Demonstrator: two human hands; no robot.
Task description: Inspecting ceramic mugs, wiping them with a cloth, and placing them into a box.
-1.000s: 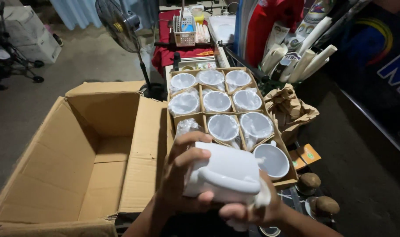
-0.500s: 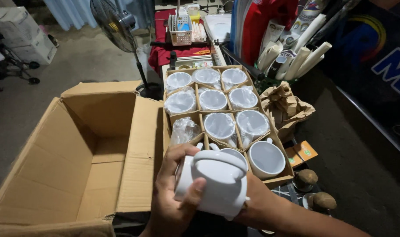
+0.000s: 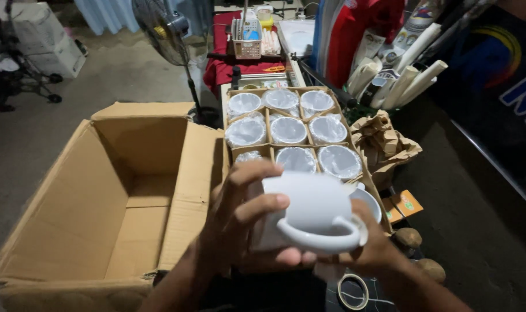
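I hold a white ceramic mug on its side in front of me, its handle facing me at the bottom. My left hand grips its left side, fingers curled over the top. My right hand cups it from below on the right. Just behind the mug stands a cardboard divider box whose cells hold several white mugs wrapped in clear plastic. One unwrapped white mug sits in the near right cell, partly hidden by the held mug.
A large open cardboard box lies to the left. A standing fan is behind it. Crumpled brown paper lies right of the divider box. A tape roll sits near my right wrist. Rolled white tubes lean at the back right.
The mug has been turned in my hands, so its handle now faces me at the bottom. My view has shifted slightly closer to the divider box.
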